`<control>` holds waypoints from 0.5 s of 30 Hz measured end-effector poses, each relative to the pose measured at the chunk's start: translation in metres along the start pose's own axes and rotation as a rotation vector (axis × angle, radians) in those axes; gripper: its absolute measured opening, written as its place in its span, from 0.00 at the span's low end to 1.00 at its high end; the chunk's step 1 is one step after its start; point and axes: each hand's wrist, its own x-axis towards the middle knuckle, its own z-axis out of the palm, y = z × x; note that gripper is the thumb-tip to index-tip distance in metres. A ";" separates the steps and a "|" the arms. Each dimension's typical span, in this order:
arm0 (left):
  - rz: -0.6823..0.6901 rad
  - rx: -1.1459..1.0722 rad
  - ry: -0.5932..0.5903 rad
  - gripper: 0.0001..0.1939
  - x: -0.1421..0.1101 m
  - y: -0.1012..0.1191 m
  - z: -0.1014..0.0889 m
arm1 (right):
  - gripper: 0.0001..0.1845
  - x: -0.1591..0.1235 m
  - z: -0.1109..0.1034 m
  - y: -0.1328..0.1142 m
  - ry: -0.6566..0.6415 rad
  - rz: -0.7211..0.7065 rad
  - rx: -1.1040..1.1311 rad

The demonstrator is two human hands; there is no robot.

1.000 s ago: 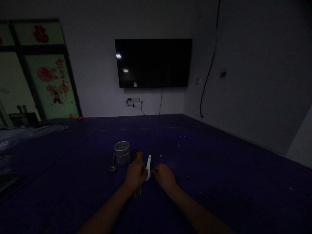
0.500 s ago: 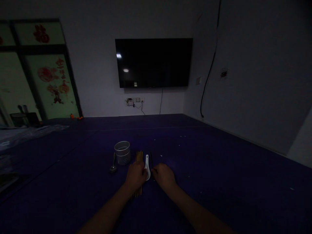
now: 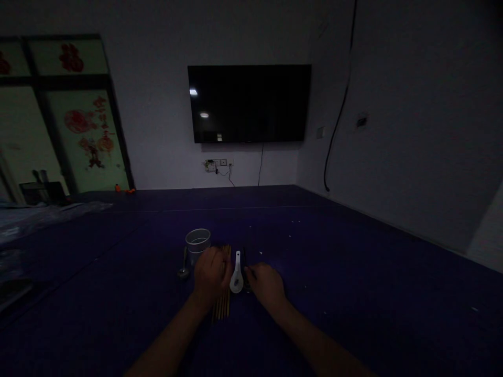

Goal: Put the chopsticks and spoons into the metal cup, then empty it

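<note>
A white ceramic spoon [image 3: 236, 273] lies on the dark purple mat [image 3: 353, 272], handle pointing away from me. Left of it lies a bundle of wooden chopsticks [image 3: 223, 303]. My left hand [image 3: 210, 274] rests over the chopsticks, fingers reaching toward a round metal holder [image 3: 197, 244]; its grip is too dark to read. My right hand [image 3: 266, 283] sits just right of the spoon with fingers curled over some dark sticks [image 3: 245, 262]. A metal spoon [image 3: 183, 265] lies left of the holder.
A black wall television [image 3: 250, 102] hangs ahead above a socket strip [image 3: 217, 164] with cables. Glass doors with red decorations [image 3: 84, 131] stand at the left. Crumpled plastic sheeting [image 3: 35, 215] lies at the far left. Small white specks dot the mat.
My left hand has moved forward and left, off the white spoon and toward the metal holder. The spoon now lies fully uncovered. My right hand has barely moved.
</note>
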 end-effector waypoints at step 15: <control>-0.786 0.360 -0.444 0.23 0.013 -0.088 -0.021 | 0.19 -0.003 -0.013 -0.002 0.060 -0.023 0.037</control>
